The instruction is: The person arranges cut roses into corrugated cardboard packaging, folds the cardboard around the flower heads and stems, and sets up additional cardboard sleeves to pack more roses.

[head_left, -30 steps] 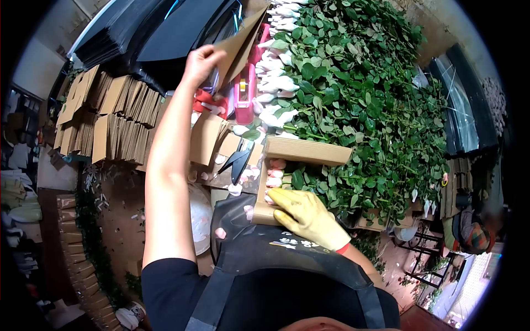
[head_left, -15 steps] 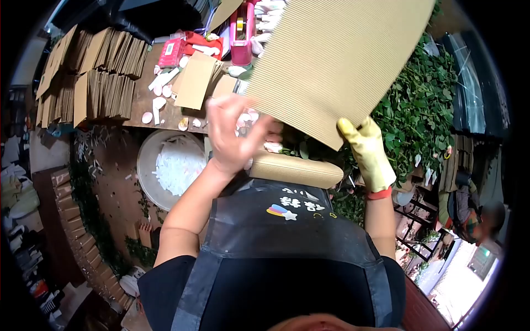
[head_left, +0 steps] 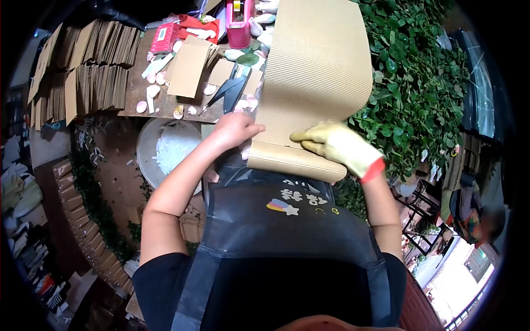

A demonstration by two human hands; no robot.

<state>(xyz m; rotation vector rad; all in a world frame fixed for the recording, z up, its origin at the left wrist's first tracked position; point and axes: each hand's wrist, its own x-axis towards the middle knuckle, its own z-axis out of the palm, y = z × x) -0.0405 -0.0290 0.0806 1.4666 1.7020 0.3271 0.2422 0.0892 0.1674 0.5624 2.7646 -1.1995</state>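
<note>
A tan corrugated cardboard sheet [head_left: 317,60] stretches away from me across the work surface, and its near end meets a rolled corrugated piece [head_left: 295,163] in front of my apron. My bare left hand [head_left: 237,131] is closed at the sheet's left edge, its fingertips curled onto the cardboard. In a yellow glove with a red cuff, my right hand [head_left: 338,146] lies on the sheet just above the roll. Its fingers are stretched out and pointing left. Dark-handled scissors [head_left: 233,91] rest on the table beyond my left hand.
Stacked folded cardboard [head_left: 99,71] stands at the table's left. Petals, card pieces [head_left: 189,69] and a pink tape dispenser [head_left: 238,25] lie nearer the middle. A white bucket [head_left: 144,146] with paper scraps sits below. Leafy green stems [head_left: 408,99] fill the right side.
The cardboard sheet, lifted and tilted before, has come down with its near end at the roll. My right hand moved left from its corner onto it; my left hand reached its left edge.
</note>
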